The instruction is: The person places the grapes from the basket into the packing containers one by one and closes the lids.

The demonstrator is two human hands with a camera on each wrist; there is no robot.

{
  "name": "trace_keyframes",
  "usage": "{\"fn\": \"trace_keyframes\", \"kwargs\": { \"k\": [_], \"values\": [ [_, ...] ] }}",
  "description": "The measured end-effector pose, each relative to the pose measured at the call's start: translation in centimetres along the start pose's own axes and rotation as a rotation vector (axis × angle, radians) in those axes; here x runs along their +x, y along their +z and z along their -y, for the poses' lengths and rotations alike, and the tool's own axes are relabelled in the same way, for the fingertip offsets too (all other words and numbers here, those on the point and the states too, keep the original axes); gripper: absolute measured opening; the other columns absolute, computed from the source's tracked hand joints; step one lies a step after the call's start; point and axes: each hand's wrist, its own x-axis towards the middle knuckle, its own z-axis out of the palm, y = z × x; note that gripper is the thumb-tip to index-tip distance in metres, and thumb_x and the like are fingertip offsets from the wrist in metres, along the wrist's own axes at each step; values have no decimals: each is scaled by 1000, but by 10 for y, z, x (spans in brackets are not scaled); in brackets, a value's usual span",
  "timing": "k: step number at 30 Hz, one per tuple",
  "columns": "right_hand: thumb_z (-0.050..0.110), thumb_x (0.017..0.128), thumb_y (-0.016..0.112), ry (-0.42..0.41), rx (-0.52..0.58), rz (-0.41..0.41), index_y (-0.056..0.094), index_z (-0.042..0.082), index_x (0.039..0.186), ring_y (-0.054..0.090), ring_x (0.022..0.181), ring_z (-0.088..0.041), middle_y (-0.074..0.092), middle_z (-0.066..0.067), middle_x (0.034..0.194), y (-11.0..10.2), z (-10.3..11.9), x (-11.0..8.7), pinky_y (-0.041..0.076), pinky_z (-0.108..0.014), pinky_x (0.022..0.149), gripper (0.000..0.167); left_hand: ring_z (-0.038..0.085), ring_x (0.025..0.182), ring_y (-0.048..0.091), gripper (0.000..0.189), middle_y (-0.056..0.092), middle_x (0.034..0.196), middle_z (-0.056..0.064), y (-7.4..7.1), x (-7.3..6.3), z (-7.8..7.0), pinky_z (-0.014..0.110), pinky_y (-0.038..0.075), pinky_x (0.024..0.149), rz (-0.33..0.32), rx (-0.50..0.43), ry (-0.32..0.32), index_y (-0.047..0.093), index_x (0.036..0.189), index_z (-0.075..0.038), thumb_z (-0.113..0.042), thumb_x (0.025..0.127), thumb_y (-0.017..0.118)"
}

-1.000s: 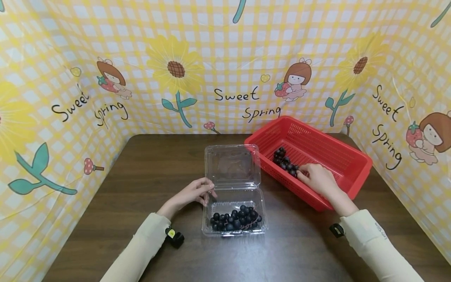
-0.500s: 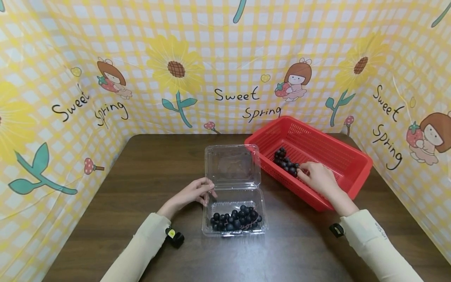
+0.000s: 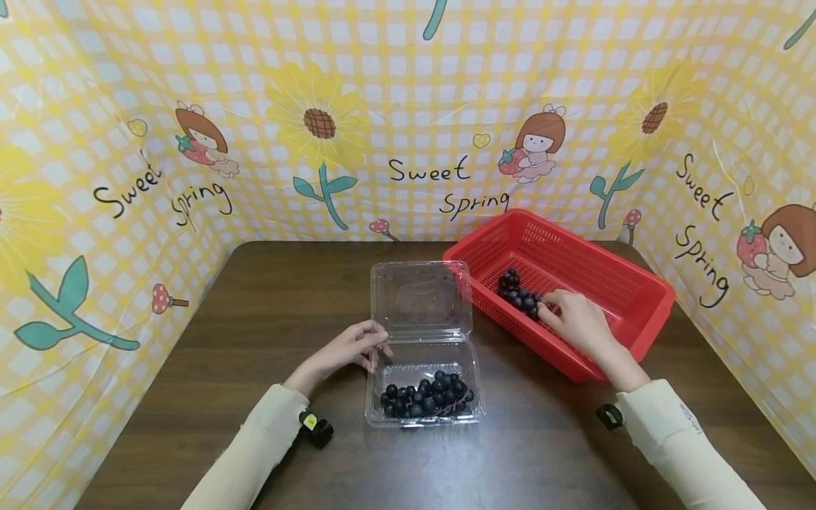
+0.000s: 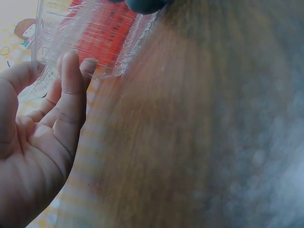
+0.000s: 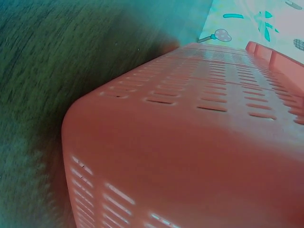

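The left hand [image 3: 350,346], grip barely parted, pinches the left edge of the box [image 3: 414,353], grapes [image 3: 426,398] lie inside it, and to the box's right the right hand [image 3: 576,320], grip nearly closed, pinches a bunch [image 3: 519,296] in the basket [image 3: 574,262].

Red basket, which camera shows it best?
The head view: the red basket appears nearly whole, inside included, partly behind the right hand. The right wrist view shows mostly slotted wall, close up; the left wrist view, only a red patch through the clear plastic box.
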Motion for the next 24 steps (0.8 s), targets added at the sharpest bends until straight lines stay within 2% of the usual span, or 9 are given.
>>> {"fn": "trace_keyframes", "kwargs": {
  "k": [24],
  "values": [
    [22,87,57,-26,-3,-76,69,8,97,58,69,-19,68,-10,92,-5,6,-3,44,-27,48,21,14,60,58,35,66,100,19,0,-1,-1,31,55,57,2,9,-7,44,111,0,-32,98,47]
  ]
}}
